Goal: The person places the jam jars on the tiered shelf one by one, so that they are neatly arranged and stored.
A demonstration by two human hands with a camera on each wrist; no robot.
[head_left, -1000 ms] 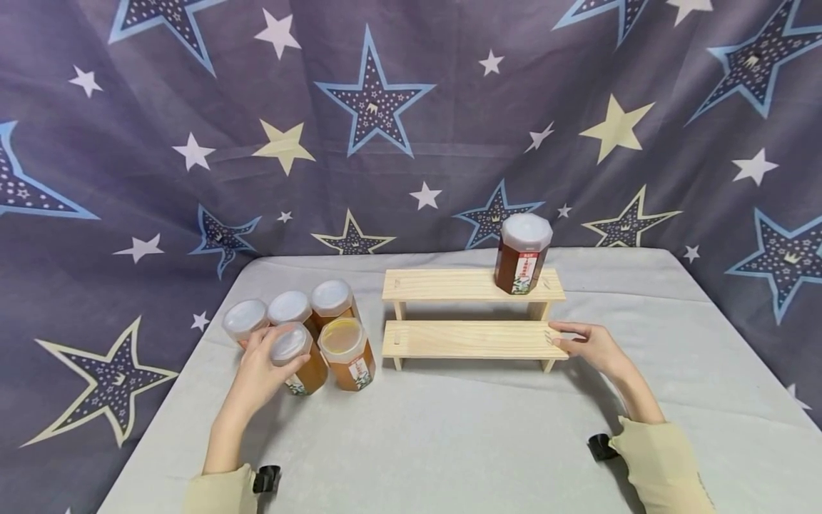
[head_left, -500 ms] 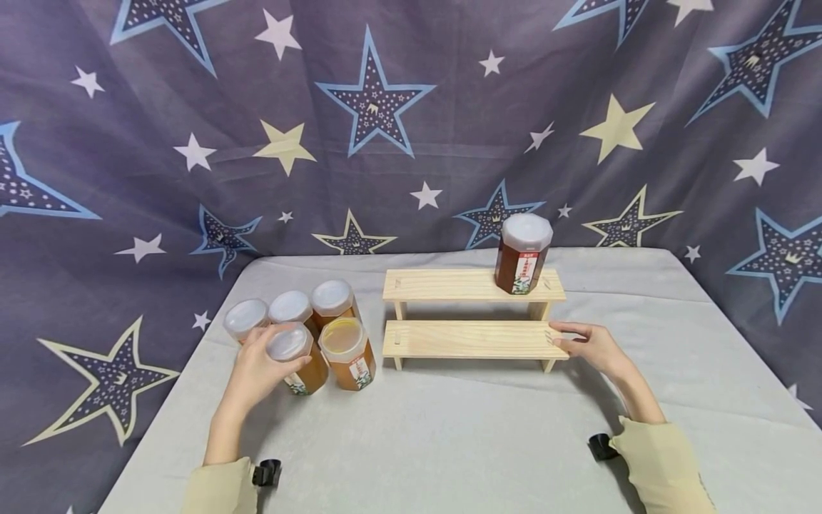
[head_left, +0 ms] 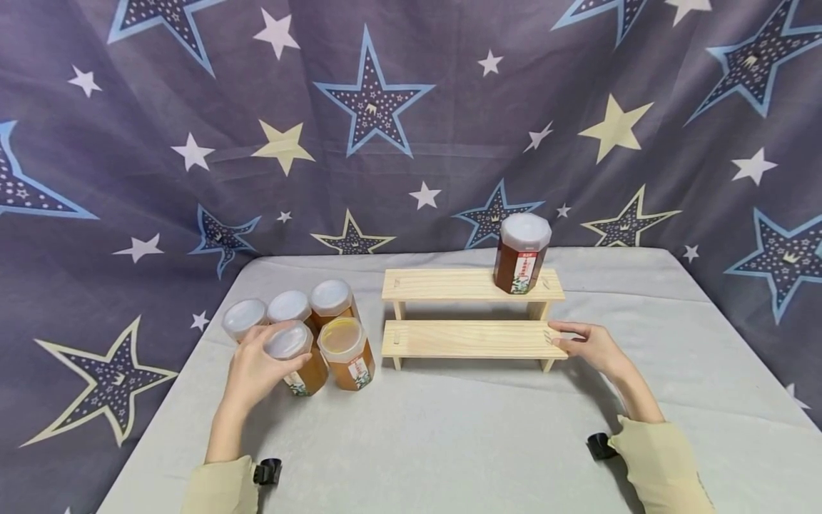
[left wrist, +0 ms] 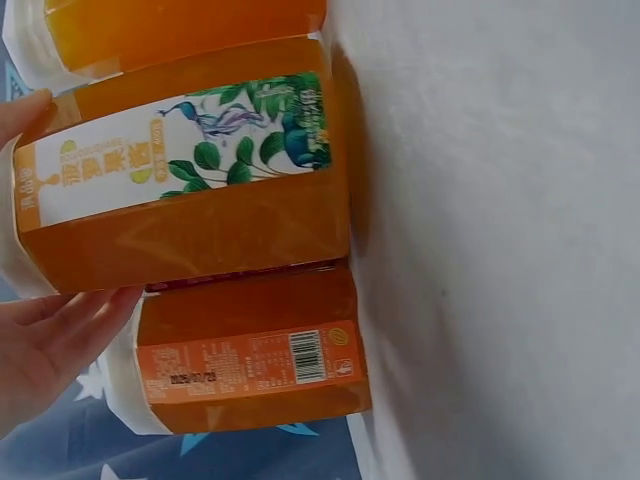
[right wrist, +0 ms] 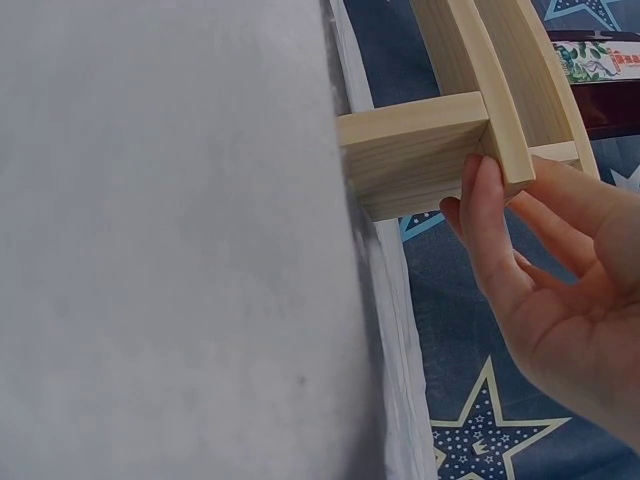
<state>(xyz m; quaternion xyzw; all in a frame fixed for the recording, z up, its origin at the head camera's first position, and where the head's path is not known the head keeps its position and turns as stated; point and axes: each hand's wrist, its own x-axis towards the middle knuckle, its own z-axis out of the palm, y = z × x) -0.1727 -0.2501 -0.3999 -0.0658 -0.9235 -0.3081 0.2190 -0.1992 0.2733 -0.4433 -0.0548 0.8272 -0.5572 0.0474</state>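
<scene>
My left hand (head_left: 255, 365) holds an amber jar (head_left: 312, 373) with a white lid, fingers and thumb spread around its lid end. In the left wrist view, this jar (left wrist: 200, 240) shows a label with green leaves and stands touching the cloth. Other amber jars, such as the front one with a yellowish lid (head_left: 342, 337), cluster close beside it. At the right, my right hand (head_left: 594, 348) pinches the end of the lower board of a two-step wooden shelf (head_left: 469, 339); in the right wrist view, its thumb (right wrist: 485, 215) presses the board's edge.
One dark red-brown jar (head_left: 520, 268) stands at the right end of the upper board (head_left: 437, 285). Pale grey cloth (head_left: 437, 442) covers the table, and a star-patterned curtain (head_left: 398, 185) hangs behind it.
My left hand's wrist and fingers have shifted slightly around the lid, and the held jar's top leans a touch to the left. My right hand and the shelf have stayed put.
</scene>
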